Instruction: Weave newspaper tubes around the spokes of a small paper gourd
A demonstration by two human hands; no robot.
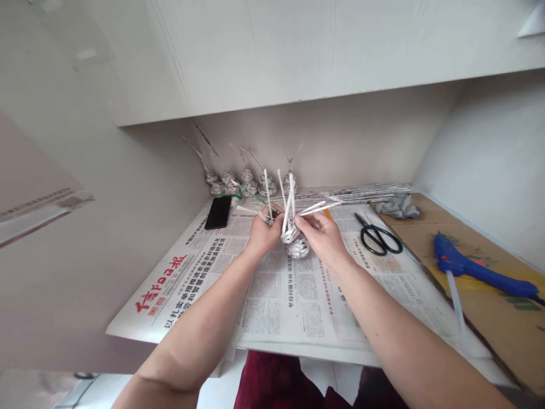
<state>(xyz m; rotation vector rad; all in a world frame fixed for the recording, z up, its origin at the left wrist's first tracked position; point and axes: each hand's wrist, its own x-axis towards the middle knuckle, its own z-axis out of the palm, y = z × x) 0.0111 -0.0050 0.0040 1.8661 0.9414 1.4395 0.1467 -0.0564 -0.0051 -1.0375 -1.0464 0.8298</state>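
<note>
Between my two hands is a woven paper gourd, white and grey, with several loose white paper strands fanning out from its top. My left hand is closed at its left side, fingers around some of the strands; a green strand sticks out from there to the upper left. With thumb and fingers pinched, my right hand grips the gourd's upper right side, by the strands that point right. The fingertips of my left hand are partly hidden by the strands.
Newspaper covers the table. Several finished woven gourds line the back wall beside long paper sticks. A black phone lies left, black scissors right. A blue glue gun rests on cardboard near a crumpled grey cloth. A panel overhangs above.
</note>
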